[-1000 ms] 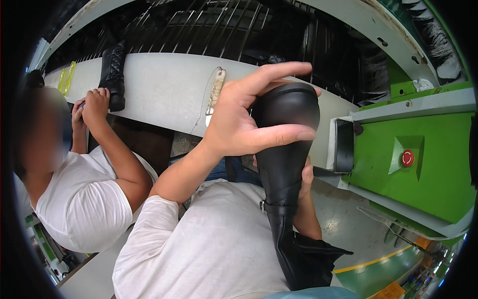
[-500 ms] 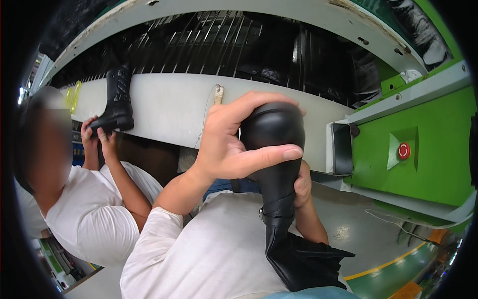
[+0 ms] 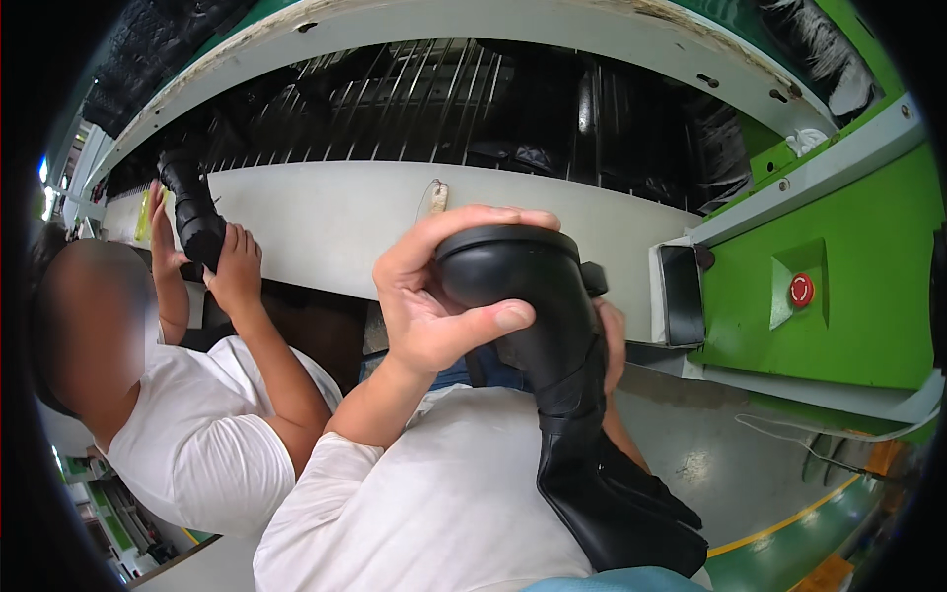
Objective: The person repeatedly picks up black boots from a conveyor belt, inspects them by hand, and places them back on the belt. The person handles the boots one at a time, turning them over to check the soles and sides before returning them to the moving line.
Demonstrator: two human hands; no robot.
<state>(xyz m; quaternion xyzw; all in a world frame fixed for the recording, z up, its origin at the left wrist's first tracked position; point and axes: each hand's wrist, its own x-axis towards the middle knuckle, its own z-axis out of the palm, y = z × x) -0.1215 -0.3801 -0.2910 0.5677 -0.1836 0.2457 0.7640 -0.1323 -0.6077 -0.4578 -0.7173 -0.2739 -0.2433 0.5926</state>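
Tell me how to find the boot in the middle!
Find the long white worktop, then the middle white shirt below. In front of it, the left hand and right hand hold a tall black boot, toe uppermost. Another person holds the other boot at far left; this one looks much bigger and nearer.

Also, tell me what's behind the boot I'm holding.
Behind the boot are part of your right hand and your white shirt. The boot hides the rest of that hand.

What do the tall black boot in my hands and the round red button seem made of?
Tall black boot: satin leather or imitation, judging by soft highlights and shaft folds; I cannot tell which.
Round red button: probably smooth plastic, brightly coloured.
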